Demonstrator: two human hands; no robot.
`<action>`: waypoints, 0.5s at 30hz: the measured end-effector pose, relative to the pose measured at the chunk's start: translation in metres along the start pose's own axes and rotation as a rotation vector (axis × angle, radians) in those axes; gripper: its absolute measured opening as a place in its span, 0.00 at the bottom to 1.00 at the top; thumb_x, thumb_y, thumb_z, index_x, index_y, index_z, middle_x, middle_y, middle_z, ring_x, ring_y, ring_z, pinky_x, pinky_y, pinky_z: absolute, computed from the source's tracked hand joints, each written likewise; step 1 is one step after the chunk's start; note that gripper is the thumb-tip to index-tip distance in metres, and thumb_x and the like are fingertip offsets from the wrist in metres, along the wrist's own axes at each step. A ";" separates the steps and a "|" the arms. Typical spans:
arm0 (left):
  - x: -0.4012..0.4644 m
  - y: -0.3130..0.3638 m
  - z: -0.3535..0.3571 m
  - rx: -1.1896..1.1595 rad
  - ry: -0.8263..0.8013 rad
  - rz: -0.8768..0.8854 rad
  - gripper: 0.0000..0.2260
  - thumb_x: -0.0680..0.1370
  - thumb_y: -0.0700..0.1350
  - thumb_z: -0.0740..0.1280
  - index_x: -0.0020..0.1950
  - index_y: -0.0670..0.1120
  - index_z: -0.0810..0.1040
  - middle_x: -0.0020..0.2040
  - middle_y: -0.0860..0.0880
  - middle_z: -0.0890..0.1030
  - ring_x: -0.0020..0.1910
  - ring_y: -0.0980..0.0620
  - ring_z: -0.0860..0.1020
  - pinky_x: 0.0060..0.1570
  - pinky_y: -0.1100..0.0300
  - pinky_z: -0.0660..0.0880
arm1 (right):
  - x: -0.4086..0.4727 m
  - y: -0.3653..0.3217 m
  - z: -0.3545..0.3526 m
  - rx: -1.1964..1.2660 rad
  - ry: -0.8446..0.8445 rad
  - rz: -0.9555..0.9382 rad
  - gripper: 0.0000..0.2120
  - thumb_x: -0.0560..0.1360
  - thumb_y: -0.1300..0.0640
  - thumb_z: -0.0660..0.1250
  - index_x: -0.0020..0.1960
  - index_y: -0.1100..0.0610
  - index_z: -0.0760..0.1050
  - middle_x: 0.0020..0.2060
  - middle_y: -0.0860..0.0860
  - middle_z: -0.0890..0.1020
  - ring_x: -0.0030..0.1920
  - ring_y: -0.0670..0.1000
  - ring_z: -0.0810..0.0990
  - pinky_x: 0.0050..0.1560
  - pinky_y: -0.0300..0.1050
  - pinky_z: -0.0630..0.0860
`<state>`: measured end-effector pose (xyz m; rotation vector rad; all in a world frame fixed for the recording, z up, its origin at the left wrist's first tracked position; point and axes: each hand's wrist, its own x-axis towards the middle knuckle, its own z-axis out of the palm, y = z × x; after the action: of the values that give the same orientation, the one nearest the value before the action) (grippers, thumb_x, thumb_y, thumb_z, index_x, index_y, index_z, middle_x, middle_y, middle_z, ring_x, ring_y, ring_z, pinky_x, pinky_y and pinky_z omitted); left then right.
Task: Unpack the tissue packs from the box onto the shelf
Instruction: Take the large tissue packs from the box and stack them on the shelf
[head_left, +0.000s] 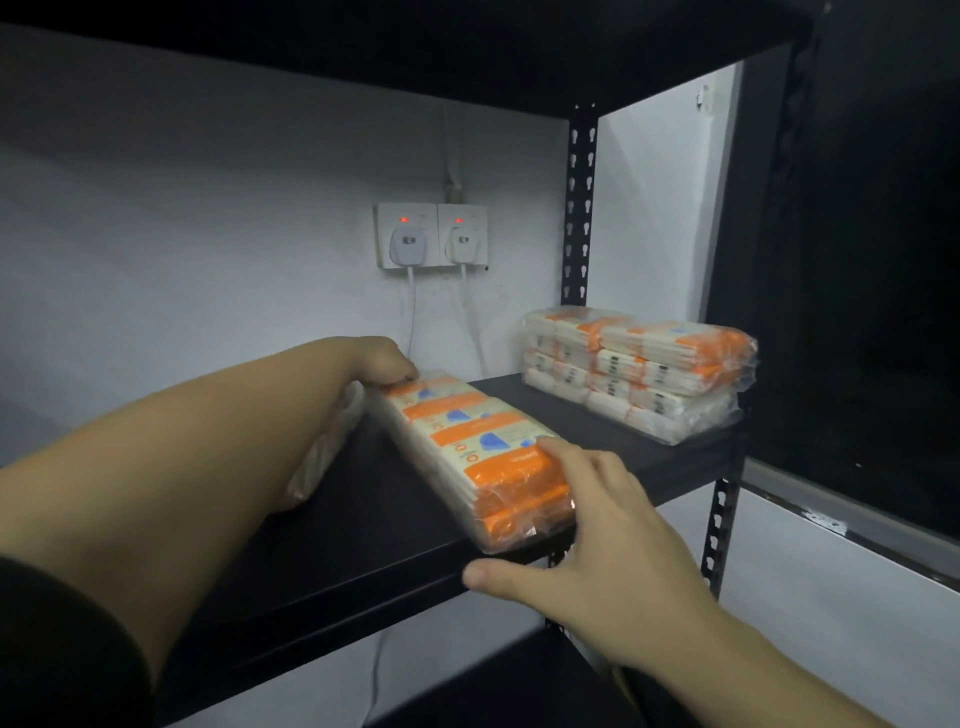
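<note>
Pack in hand: we have a tissue pack (467, 447) lying on the black shelf (649, 457), its near end at the front edge.
Long axis: runs from front edge back and left toward the wall.
Left hand (382, 361): curled over the pack's far end, holding it.
Right hand (582, 525): fingers straight against the near end, thumb under the shelf lip; the nearer hand.
Stacked packs (639, 374): right rear corner, well apart.
Next, we judge: push inward along that axis.
Box: not in view.

Left hand (382, 358): fingers hidden behind the orange-and-white plastic-wrapped tissue pack (478, 457). Pack print blurred, unreadable. Black sleeve (62, 649) cut off at frame edge.
</note>
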<state>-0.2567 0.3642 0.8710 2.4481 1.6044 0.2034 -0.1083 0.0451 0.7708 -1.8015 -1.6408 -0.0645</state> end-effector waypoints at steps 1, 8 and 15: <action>0.002 -0.001 -0.001 -0.028 0.005 -0.001 0.13 0.80 0.54 0.67 0.54 0.45 0.82 0.53 0.48 0.81 0.48 0.51 0.78 0.52 0.54 0.71 | 0.002 -0.002 0.005 -0.003 0.035 0.010 0.55 0.54 0.12 0.60 0.75 0.32 0.52 0.66 0.35 0.63 0.67 0.41 0.65 0.58 0.46 0.73; 0.009 -0.005 -0.008 -0.212 0.093 -0.014 0.11 0.79 0.49 0.71 0.54 0.41 0.83 0.56 0.45 0.81 0.56 0.43 0.80 0.56 0.50 0.78 | 0.017 0.010 0.007 0.135 0.130 0.033 0.43 0.58 0.21 0.67 0.69 0.34 0.62 0.59 0.34 0.68 0.61 0.40 0.70 0.48 0.38 0.73; 0.018 0.033 -0.043 -0.584 0.150 0.006 0.09 0.80 0.49 0.71 0.52 0.44 0.84 0.49 0.46 0.86 0.43 0.48 0.83 0.41 0.55 0.81 | 0.055 0.040 -0.065 0.178 0.255 -0.067 0.39 0.56 0.26 0.74 0.65 0.34 0.71 0.59 0.32 0.75 0.58 0.35 0.75 0.53 0.39 0.75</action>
<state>-0.2301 0.3720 0.9207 2.0174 1.3417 0.7542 -0.0353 0.0607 0.8280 -1.5366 -1.4758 -0.1665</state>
